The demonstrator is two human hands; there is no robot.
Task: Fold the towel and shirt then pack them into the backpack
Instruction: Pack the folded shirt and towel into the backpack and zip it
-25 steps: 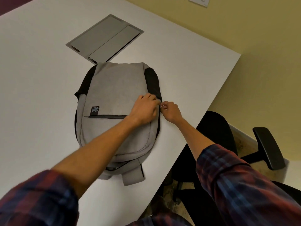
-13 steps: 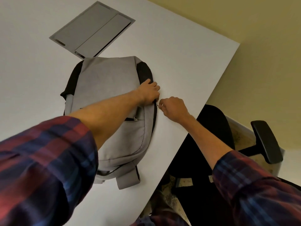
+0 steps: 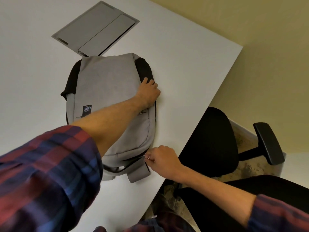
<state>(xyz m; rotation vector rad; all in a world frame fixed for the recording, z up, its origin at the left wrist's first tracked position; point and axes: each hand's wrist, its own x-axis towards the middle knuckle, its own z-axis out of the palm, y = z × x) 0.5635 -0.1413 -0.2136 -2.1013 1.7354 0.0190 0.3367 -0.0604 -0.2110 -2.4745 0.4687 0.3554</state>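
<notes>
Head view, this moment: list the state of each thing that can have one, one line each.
backpack: lying flat on the table.
left hand: pressing the backpack's right edge.
right hand: pinching the zipper pull.
floor box lid: closed, flush.
chair: unoccupied.

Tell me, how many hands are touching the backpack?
2. The left hand presses on the backpack at its right edge, farther up. The right hand pinches a zipper pull at the near end.
</notes>
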